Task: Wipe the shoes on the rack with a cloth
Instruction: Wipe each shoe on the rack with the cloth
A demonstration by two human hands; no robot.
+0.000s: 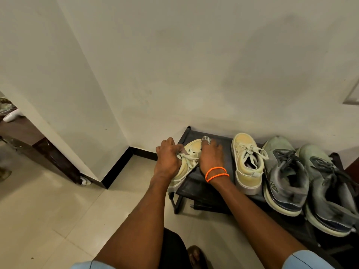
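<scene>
Two hands on pale yellow lace-up sneaker [191, 152] | left hand [168, 155] fingers grip its laces | right hand [210, 153] fingers pinch grey cloth [206, 139] | risk: sneaker tips off black metal rack [196, 188] edge

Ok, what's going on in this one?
A person is cleaning shoes on a dark rack. The left hand grips the leftmost cream shoe at its laces, while the right hand presses a small cloth on its toe. Its partner and two grey sneakers sit untouched alongside.

white wall [174, 65], black skirting [116, 167], beige floor tiles [48, 210], dark wooden furniture leg [52, 158] at left.
</scene>
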